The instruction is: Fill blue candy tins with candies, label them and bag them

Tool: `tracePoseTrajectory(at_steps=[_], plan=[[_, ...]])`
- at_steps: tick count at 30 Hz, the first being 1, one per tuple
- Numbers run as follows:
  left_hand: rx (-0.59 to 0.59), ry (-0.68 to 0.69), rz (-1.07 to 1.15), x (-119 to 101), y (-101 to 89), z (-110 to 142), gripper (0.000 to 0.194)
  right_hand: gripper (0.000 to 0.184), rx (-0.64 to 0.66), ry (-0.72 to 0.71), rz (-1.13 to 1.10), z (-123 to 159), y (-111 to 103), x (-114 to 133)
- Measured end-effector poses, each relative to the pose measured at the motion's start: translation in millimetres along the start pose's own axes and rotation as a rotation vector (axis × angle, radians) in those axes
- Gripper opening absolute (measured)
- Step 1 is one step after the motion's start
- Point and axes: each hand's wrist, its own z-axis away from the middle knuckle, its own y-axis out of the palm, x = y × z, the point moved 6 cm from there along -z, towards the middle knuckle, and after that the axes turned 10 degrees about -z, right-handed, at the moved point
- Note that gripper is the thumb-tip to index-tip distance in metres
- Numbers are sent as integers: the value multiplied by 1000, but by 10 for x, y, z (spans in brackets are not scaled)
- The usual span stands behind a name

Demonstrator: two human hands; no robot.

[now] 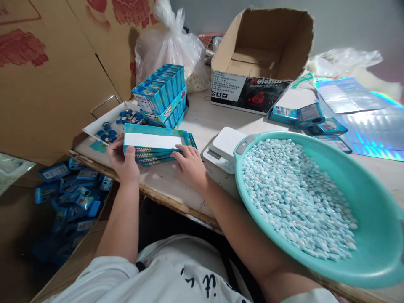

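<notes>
**Both hands on a stack of blue trays near the worktop edge**

In the head view, the stack lies left of centre, between the two hands and touching both. The left hand pinches its left end, thumb against the near wall, fingers behind the end. The right hand reaches over the right part of the near wall, fingers bent and slightly spread, fingertips at the rim; whether it also pinches there, I cannot tell. The trays are nested and a little fanned at the right end. The top one shows a white inside, and its near wall reads "CARAMELO MACIZO", partly covered by the thumb.

Behind the left hand, a shallow white tray holds loose blue caps. Just beyond the stack, blue boxes stand in rows, two tiers high, the upper tier in a blue tray of its own. Behind them is a knotted clear plastic bag with pale contents. On the right of the frame, a teal basin holds many pale blue and white candies, heaped toward its left side. At lower left, below the worktop, blue packets lie in a jumbled pile.
</notes>
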Motion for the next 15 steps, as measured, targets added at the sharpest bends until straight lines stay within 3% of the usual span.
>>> tracePoseTrajectory(at_steps=[15], plan=[[1, 30, 57, 40, -10, 7, 46, 55, -15, 10, -18, -4, -13, 12]])
